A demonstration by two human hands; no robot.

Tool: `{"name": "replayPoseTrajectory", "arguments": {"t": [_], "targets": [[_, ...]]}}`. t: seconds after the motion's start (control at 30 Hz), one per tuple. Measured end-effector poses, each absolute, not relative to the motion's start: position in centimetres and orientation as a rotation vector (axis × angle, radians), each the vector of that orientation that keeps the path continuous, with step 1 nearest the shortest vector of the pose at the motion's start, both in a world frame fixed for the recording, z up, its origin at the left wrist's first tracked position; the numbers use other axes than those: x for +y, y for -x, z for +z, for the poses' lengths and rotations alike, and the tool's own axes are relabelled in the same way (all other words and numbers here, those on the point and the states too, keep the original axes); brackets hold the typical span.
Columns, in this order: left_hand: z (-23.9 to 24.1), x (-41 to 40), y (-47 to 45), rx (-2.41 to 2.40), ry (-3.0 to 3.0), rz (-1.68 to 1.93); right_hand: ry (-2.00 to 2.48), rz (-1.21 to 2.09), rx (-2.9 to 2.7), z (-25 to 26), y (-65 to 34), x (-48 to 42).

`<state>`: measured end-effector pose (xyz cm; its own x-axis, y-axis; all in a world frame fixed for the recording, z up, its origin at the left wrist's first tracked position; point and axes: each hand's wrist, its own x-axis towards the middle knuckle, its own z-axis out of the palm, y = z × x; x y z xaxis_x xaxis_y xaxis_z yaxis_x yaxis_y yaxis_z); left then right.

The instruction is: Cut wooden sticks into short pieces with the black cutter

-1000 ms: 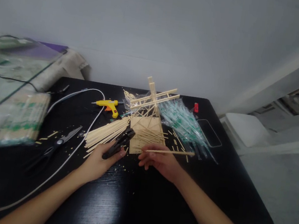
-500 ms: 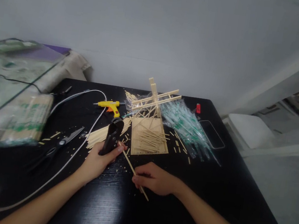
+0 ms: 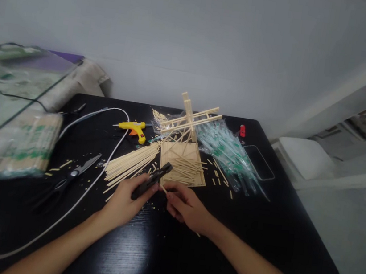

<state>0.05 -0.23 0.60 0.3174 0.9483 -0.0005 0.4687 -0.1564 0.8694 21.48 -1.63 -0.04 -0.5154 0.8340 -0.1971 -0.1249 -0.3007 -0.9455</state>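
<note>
My left hand (image 3: 123, 203) is closed around a black hand cutter (image 3: 153, 180), its head pointing up and to the right. Pinched in my right hand (image 3: 190, 207) is a thin wooden stick (image 3: 164, 190); one end shows near my left fingertips and the other sticks out below my right hand. Most of that stick is hidden by the fingers. Just beyond both hands lies a flat wooden stick base (image 3: 200, 182) with a pile of cut sticks (image 3: 185, 169) on it. A wooden stick frame (image 3: 190, 120) rises at its far side.
Left of the base lies a bundle of long sticks (image 3: 132, 161). A yellow glue gun (image 3: 133, 128), black-handled scissors (image 3: 75, 172) and a white cable (image 3: 95, 178) are on the left. Plastic wrappers (image 3: 226, 149), a red lighter (image 3: 242, 130) and a phone-shaped outline (image 3: 260, 163) lie right.
My right hand has moved up and left, bringing the stick closer to my left hand. The cutter has tilted from upright to leaning rightward.
</note>
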Motion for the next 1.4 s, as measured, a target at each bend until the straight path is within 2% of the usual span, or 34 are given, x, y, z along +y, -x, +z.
{"name": "replayPoseTrajectory", "arguments": {"t": [0.17,0.4,1.4], "targets": [[0.2,0.5,1.0,1.445,-2.018,0.722,0.881,1.839,-1.195,-0.1,-21.9,-1.4],[-0.5,0.2,1.2,1.367,-2.172,0.687,0.872,1.755,-1.191,0.4,-22.1,-1.2],[0.9,-0.4,0.3,1.311,-2.029,0.539,0.94,1.726,-1.228,1.2,-22.6,-0.9]]}}
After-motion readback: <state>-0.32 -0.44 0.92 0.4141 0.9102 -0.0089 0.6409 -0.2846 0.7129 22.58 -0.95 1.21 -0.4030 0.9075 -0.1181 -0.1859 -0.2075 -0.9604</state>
